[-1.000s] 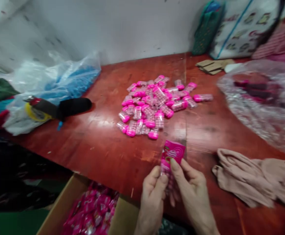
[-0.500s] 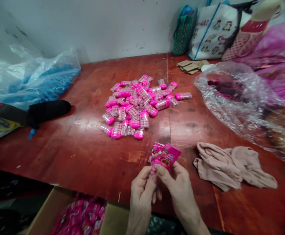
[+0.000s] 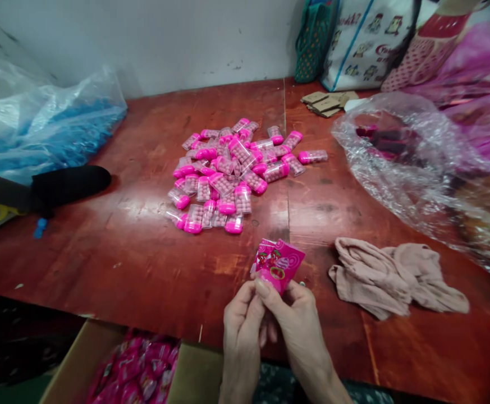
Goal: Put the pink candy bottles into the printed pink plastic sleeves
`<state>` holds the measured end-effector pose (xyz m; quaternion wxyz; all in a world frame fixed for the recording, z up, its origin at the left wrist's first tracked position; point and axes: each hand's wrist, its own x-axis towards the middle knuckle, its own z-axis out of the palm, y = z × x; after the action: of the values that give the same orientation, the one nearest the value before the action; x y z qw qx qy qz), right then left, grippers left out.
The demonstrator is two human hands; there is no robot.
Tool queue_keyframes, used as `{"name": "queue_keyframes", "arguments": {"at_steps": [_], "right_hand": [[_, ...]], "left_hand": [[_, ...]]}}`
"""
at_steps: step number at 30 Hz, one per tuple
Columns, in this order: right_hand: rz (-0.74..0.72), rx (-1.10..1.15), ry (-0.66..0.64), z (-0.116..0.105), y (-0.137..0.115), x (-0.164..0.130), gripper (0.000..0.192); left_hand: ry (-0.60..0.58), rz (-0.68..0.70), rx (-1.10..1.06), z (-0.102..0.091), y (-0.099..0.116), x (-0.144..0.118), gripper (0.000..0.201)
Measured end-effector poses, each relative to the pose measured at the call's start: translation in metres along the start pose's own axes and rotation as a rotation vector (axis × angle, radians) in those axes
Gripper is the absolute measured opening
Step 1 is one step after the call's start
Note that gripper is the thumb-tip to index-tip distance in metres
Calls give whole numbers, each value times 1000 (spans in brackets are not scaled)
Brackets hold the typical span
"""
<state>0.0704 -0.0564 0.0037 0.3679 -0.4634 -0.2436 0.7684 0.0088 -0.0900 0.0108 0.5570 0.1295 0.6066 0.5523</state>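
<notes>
My left hand and my right hand meet at the near edge of a red wooden table. Together they pinch a small pink printed packet, which sticks up between the fingertips. Whatever is inside the packet is hidden by my fingers. Further back on the table lies a pile of clear candy tubes with pink caps, apart from both hands.
A cardboard box with several pink packets sits below the table edge. Beige cloth gloves lie to the right. A crumpled clear plastic bag lies at right, a blue-filled bag at left, a black object, and tote bags behind.
The view has swung right and down. My hands keep hold of the pink packet, which has tilted and sunk lower between the fingers.
</notes>
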Motion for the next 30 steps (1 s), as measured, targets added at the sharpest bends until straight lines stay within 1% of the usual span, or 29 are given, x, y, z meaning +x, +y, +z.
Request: {"name": "queue_keyframes", "arguments": {"at_steps": [1,3,5,7,8,10,12,14,16,20,23,26,28,30], "right_hand": [[2,39,-33,-3,-1,1,31],[-24,105,-54,-9,-6,3,31],[-65,126,-43,-13,-10,4,25],[-58,142,-29,-13,-11,4,22],[-36,169,-12,-11,-10,3,22],[2,245,74,-6,-6,2,22],[6,276,156,0,1,-1,25],[-27,233,185,4,6,-2,27],[-50,182,163,5,9,-3,27],[-21,187,97,-1,-1,0,25],[-2,167,80,-6,-13,3,24],[-7,35,112,-7,-16,5,27],[-41,-69,141,-5,-13,6,28],[-74,-169,162,-4,-8,6,27]], "left_hand": [[-2,-8,-16,0,0,0,23],[-19,-61,-47,1,1,0,21],[-33,-109,-77,4,3,-2,20],[-28,-123,-101,7,5,-4,20],[-15,-118,-113,9,5,-5,20],[29,-94,-117,11,5,-6,19],[88,-44,-74,12,4,-7,18],[155,30,-2,12,3,-6,18],[173,67,33,11,1,-4,20],[82,26,27,12,-1,-2,24],[78,51,112,16,-2,-5,23],[88,20,97,18,-3,-8,27],[97,-19,28,17,-4,-8,32],[105,-93,-61,16,-4,-6,36]]}}
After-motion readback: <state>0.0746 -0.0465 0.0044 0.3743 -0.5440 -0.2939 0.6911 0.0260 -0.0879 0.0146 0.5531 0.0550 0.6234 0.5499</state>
